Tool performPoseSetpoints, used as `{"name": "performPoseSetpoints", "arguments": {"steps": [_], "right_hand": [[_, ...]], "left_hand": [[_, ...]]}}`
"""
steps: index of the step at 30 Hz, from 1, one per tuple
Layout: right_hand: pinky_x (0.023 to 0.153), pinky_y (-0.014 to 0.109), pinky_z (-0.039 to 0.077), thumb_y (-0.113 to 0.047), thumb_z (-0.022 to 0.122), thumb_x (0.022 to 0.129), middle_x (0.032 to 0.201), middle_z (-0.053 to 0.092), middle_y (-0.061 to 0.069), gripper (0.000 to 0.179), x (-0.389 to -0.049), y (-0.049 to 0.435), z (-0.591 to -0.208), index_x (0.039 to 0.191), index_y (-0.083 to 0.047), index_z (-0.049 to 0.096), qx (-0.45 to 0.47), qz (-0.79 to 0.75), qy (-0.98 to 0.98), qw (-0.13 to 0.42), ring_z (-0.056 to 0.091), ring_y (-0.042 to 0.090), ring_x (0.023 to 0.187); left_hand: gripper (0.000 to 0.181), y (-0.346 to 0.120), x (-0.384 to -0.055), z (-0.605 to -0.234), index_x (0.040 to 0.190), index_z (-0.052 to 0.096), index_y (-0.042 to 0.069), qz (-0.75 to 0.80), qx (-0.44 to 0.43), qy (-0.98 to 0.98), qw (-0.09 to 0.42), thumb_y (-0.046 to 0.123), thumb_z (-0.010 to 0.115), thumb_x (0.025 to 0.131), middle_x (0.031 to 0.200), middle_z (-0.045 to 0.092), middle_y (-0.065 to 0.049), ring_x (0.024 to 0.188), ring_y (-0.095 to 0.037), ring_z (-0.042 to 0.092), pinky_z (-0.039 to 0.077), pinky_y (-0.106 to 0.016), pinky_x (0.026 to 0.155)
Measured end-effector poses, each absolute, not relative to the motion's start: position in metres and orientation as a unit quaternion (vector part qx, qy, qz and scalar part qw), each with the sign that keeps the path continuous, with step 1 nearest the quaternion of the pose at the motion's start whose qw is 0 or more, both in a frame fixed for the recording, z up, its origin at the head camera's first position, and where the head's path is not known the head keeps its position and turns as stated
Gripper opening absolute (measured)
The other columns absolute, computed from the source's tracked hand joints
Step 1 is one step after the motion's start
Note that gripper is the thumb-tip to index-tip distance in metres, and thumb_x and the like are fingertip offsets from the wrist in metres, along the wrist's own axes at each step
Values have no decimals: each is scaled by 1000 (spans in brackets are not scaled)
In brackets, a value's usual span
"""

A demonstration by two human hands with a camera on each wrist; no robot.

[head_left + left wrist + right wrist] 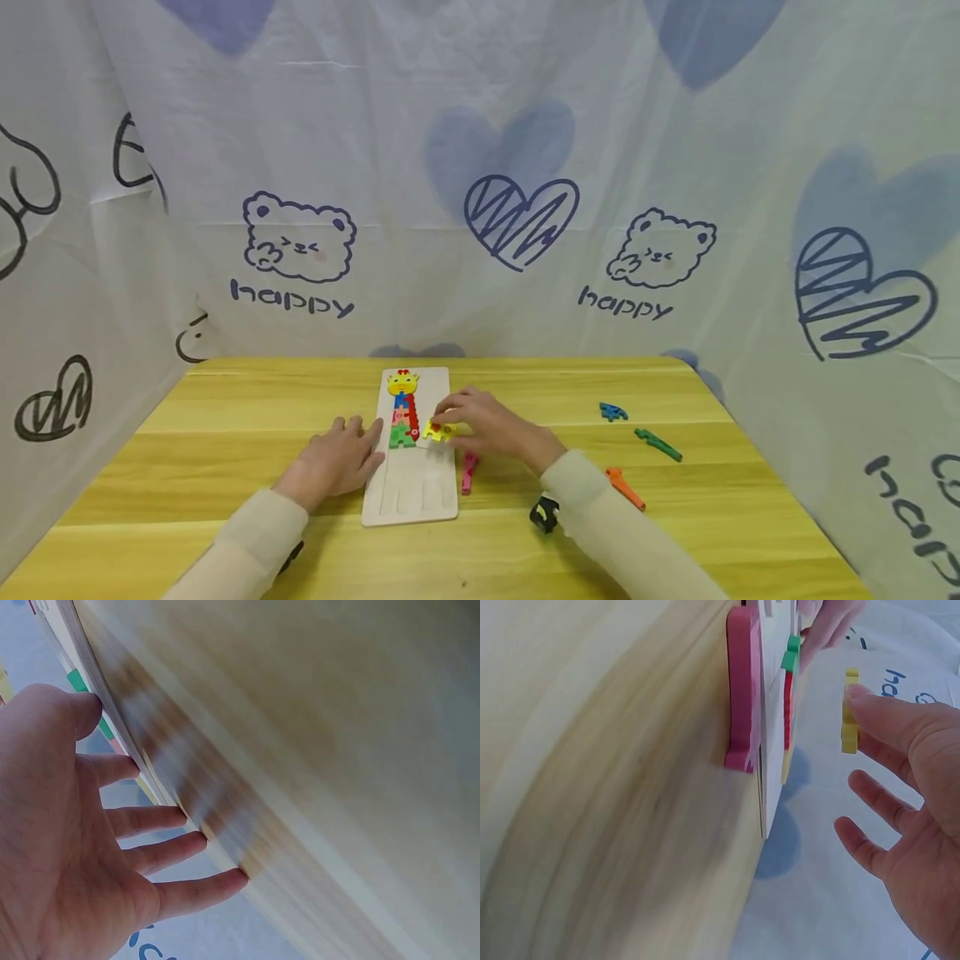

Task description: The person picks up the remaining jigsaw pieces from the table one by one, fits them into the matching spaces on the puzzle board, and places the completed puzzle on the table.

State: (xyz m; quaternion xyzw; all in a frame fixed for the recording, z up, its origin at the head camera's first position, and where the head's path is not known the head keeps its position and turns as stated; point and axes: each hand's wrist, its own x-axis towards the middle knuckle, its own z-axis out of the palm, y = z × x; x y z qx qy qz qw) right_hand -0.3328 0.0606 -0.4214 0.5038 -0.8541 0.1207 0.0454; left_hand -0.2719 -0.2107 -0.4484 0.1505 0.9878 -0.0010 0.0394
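A pale puzzle board lies on the table, with a giraffe's yellow head and blue, pink, green and red neck pieces set in its upper part. Below them, bare recesses show. My right hand pinches a yellow puzzle piece between thumb and index finger, raised over the board's right side; the other fingers are spread apart. My left hand rests along the board's left edge, its fingers extended and fingertips at the rim and tabletop.
Beside the board's right edge lies a pink piece. Farther right on the table are a blue piece, a green piece and an orange piece. A printed white cloth hangs behind the table.
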Motion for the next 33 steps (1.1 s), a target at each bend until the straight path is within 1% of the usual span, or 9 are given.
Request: {"name": "performPoseSetpoints", "arguments": {"steps": [10,18,24,33], "right_hand": [[104,39,49,-22,75,95,136,68,2,39,-327,47,-423,133,-15,71,506,107,-855,40,57,24,123],[104,34,48,-27,73,97,137,67,0,41,-327,37,-427,137,-15,69,517,83,-851,39,57,21,124],[104,31,47,-28,72,98,140,66,-2,41,-328,30,-430,137,-17,69,513,77,-855,23,56,18,125],[103,30,48,-31,70,99,143,64,-3,40,-329,15,-435,137,-19,69,504,50,-862,1,55,18,125]], "left_hand": [[60,-212,-271,-448,155,45,5,-1,150,988,41,40,49,108,147,50,-30,131,-51,50,52,-71,94],[59,-211,-271,-447,155,45,4,4,153,987,41,40,50,107,146,51,-30,128,-50,52,54,-70,91],[59,-211,-272,-448,155,45,4,3,153,987,42,40,50,107,146,51,-30,129,-50,52,53,-71,91],[60,-212,-272,-447,155,45,4,3,155,987,43,41,50,107,147,50,-30,130,-51,51,53,-71,91]]}}
